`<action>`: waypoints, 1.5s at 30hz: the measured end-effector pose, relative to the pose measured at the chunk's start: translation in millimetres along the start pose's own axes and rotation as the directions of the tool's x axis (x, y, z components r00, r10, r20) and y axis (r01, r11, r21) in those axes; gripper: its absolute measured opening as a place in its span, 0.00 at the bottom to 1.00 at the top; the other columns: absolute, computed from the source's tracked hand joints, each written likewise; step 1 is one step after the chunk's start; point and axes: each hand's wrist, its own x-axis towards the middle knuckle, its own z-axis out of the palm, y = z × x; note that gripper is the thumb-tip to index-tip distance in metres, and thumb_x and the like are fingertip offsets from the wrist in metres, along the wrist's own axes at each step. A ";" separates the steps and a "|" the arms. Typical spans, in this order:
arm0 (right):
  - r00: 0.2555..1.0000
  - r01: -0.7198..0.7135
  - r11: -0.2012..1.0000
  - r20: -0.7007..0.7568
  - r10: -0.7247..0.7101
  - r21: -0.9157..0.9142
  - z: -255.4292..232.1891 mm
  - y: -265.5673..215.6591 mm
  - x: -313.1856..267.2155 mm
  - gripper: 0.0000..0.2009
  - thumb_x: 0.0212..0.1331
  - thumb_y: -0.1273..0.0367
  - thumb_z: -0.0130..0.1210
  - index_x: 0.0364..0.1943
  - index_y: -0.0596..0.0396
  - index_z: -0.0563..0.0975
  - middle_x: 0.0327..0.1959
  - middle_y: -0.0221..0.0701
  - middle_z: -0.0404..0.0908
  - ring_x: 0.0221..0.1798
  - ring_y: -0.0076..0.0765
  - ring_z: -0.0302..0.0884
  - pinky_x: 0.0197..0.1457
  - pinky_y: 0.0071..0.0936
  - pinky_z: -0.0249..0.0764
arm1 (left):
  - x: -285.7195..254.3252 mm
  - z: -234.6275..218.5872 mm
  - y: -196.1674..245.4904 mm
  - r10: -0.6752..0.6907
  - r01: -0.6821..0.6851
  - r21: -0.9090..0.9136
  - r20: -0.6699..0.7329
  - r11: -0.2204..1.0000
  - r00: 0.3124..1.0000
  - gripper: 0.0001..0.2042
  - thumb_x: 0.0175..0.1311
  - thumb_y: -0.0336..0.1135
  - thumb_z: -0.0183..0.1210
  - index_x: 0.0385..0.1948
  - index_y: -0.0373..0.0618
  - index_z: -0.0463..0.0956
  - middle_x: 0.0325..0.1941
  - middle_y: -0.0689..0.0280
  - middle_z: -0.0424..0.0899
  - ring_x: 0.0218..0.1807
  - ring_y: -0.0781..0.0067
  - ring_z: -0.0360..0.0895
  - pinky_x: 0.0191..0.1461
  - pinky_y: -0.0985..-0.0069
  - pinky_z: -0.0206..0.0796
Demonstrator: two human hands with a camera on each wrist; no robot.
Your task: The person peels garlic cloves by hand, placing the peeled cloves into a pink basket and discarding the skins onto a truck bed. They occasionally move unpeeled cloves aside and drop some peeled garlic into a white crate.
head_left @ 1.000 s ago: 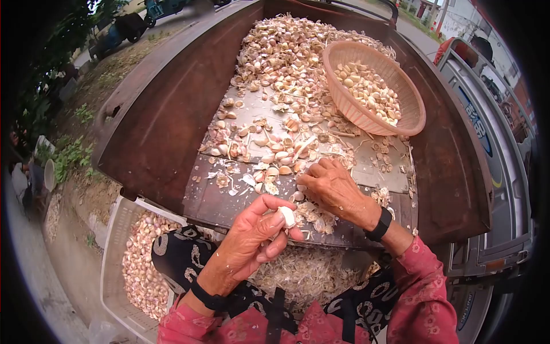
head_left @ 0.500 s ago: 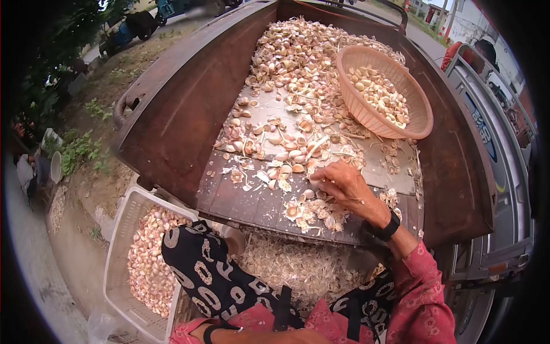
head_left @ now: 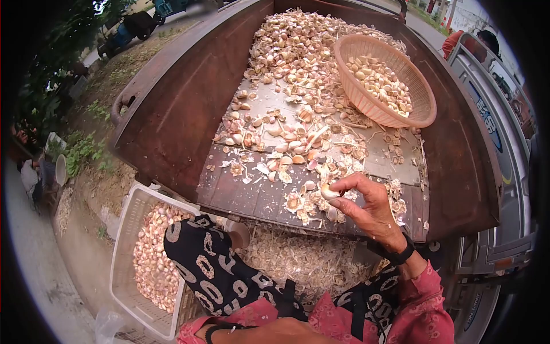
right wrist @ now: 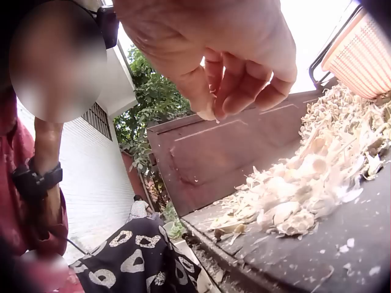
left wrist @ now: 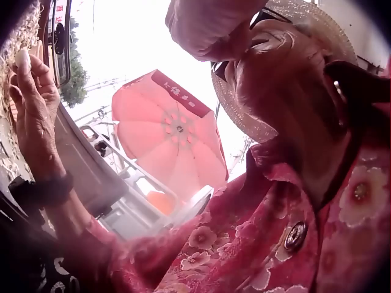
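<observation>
My right hand (head_left: 369,207) pinches a pale garlic clove (head_left: 329,191) between thumb and forefinger, over the front part of the cart bed. The left wrist view shows the same right hand (left wrist: 36,116) at the far left, clove at its fingertips. Raised close to the face is my left hand (left wrist: 211,27); its fingers are mostly out of frame. Only the left forearm (head_left: 281,332) shows low in the head view. Loose cloves (head_left: 295,146) and peeled-off skins (head_left: 301,206) lie around the right hand.
A pink plastic basket (head_left: 427,106) of cloves leans on a large heap of garlic (head_left: 298,40) at the back. Rusty side walls (head_left: 177,109) border the bed. On the left stands a white crate (head_left: 117,258) full of cloves; skins (head_left: 303,252) fill the space below the bed edge.
The left hand, earlier holding a white clove in front of the body, has come up toward the face. The right hand has lifted from the litter of skins with a clove in its fingertips.
</observation>
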 end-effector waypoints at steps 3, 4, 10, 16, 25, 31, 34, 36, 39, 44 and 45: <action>0.995 0.094 0.994 -0.017 -0.095 -0.050 -3.0 -10.0 -4.5 0.11 0.51 0.76 0.66 0.39 0.57 0.80 0.37 0.35 0.84 0.40 0.37 0.82 0.45 0.29 0.75 | 3.8 -16.7 -0.9 -0.005 0.010 -0.055 0.090 0.998 0.996 0.18 0.66 0.31 0.60 0.53 0.27 0.73 0.35 0.45 0.81 0.28 0.55 0.80 0.27 0.63 0.69; 0.991 0.128 0.990 -0.039 -0.131 -0.063 -2.6 -11.4 -5.9 0.12 0.50 0.77 0.67 0.39 0.57 0.80 0.36 0.36 0.84 0.40 0.39 0.81 0.44 0.30 0.75 | 5.2 -22.5 0.2 -0.063 0.098 -0.135 0.243 0.986 0.968 0.18 0.67 0.31 0.60 0.53 0.28 0.73 0.37 0.46 0.81 0.29 0.57 0.80 0.28 0.64 0.70; 0.953 0.270 0.947 -0.094 -0.289 -0.175 -8.7 -28.8 -13.7 0.16 0.44 0.78 0.68 0.39 0.55 0.80 0.35 0.34 0.83 0.37 0.39 0.80 0.41 0.31 0.73 | 4.4 -65.9 21.5 0.133 0.066 0.309 -0.581 0.949 0.803 0.18 0.66 0.40 0.61 0.45 0.36 0.67 0.38 0.49 0.77 0.30 0.68 0.77 0.21 0.82 0.64; 0.906 0.397 0.849 0.003 -0.422 -0.348 7.6 -39.2 -23.9 0.17 0.43 0.75 0.68 0.40 0.55 0.79 0.35 0.30 0.80 0.35 0.38 0.78 0.38 0.32 0.70 | -0.4 -113.0 2.7 -0.031 0.411 0.311 -0.765 0.857 0.643 0.17 0.73 0.41 0.54 0.53 0.38 0.68 0.35 0.64 0.77 0.29 0.84 0.73 0.20 0.88 0.59; 0.969 0.122 0.992 0.219 -0.115 -0.019 -7.7 -43.1 -10.0 0.12 0.59 0.71 0.61 0.46 0.60 0.76 0.33 0.36 0.77 0.31 0.38 0.79 0.33 0.30 0.73 | -7.6 -113.6 14.0 -0.108 0.575 0.314 -0.806 0.756 0.582 0.17 0.74 0.39 0.53 0.55 0.35 0.72 0.33 0.67 0.76 0.23 0.89 0.63 0.20 0.91 0.50; 0.954 0.233 0.971 0.202 -0.220 -0.044 11.1 -26.7 -22.6 0.08 0.61 0.70 0.59 0.41 0.58 0.77 0.31 0.37 0.74 0.30 0.44 0.76 0.31 0.36 0.72 | -18.9 -115.5 21.2 -0.254 0.643 0.319 -0.728 0.696 0.637 0.19 0.72 0.41 0.56 0.56 0.35 0.73 0.31 0.70 0.75 0.23 0.89 0.63 0.21 0.89 0.50; 0.996 0.043 0.999 0.078 -0.044 0.012 9.4 -26.6 -27.9 0.07 0.64 0.70 0.57 0.41 0.59 0.77 0.28 0.34 0.76 0.28 0.34 0.75 0.29 0.30 0.70 | -13.4 -107.4 14.4 -0.140 0.677 0.640 -0.681 0.363 0.718 0.17 0.72 0.40 0.56 0.55 0.38 0.75 0.30 0.72 0.76 0.27 0.87 0.67 0.29 0.85 0.58; 0.896 -0.425 0.831 0.040 0.442 0.359 -2.1 -19.7 -28.0 0.07 0.67 0.70 0.55 0.40 0.61 0.77 0.27 0.25 0.77 0.27 0.18 0.71 0.28 0.19 0.67 | -6.8 -102.5 5.6 -0.113 0.564 0.787 -0.555 0.248 0.824 0.18 0.71 0.40 0.57 0.56 0.39 0.75 0.30 0.72 0.76 0.27 0.88 0.66 0.29 0.86 0.58; 0.934 -0.339 0.936 -0.089 0.347 0.092 -29.3 6.0 -18.1 0.10 0.62 0.74 0.58 0.47 0.58 0.79 0.34 0.28 0.79 0.31 0.22 0.74 0.33 0.21 0.71 | -6.9 -111.3 10.9 -0.086 0.506 0.823 -0.502 0.258 0.861 0.19 0.71 0.40 0.57 0.59 0.41 0.73 0.32 0.69 0.78 0.25 0.87 0.66 0.28 0.87 0.58; 0.993 0.114 0.749 0.057 -0.102 -0.652 -32.1 24.2 16.8 0.18 0.51 0.80 0.58 0.49 0.56 0.80 0.46 0.36 0.79 0.48 0.41 0.77 0.47 0.35 0.76 | -15.6 -135.7 22.1 -0.117 0.555 0.466 -0.685 0.689 0.719 0.17 0.72 0.39 0.55 0.55 0.40 0.68 0.36 0.61 0.80 0.26 0.85 0.67 0.22 0.90 0.54; 0.979 0.197 0.811 0.160 -0.129 -0.551 -24.0 27.3 22.9 0.20 0.48 0.82 0.57 0.49 0.56 0.80 0.49 0.38 0.78 0.53 0.46 0.75 0.52 0.39 0.76 | -18.1 -137.9 22.8 -0.138 0.563 0.434 -0.694 0.703 0.707 0.15 0.72 0.39 0.55 0.53 0.40 0.69 0.37 0.60 0.80 0.27 0.84 0.69 0.21 0.90 0.54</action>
